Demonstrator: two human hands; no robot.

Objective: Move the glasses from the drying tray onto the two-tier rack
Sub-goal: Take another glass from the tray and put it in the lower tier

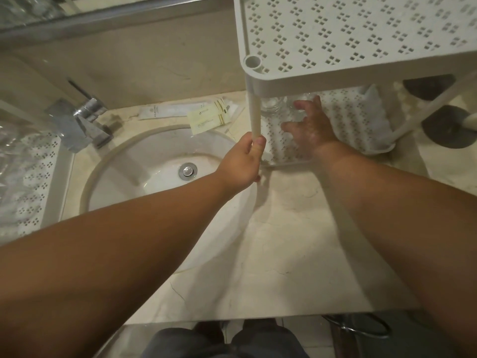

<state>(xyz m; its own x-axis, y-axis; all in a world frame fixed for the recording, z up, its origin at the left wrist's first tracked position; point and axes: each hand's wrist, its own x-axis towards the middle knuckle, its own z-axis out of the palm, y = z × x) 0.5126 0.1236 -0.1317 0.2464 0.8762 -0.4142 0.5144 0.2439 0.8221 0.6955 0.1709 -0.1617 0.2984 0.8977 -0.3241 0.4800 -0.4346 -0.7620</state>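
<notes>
The white two-tier rack [361, 34] stands at the upper right on the counter, its perforated top shelf bare. My left hand [242, 161] is closed around the rack's front-left leg [254, 115]. My right hand [309, 125] reaches under the top shelf over the lower shelf [356, 120], fingers spread around a clear glass [296, 109]. Another clear glass [271, 104] stands just left of it on the lower shelf. The drying tray [33, 182], white and perforated, lies at the far left edge with blurred clear glasses [10, 140] on it.
A round white sink [160, 161] with a chrome drain sits in the marble counter between tray and rack. A chrome faucet [82, 120] stands at its back left. Toiletry packets [206, 115] lie behind the sink. Dark round objects [449, 125] sit right of the rack.
</notes>
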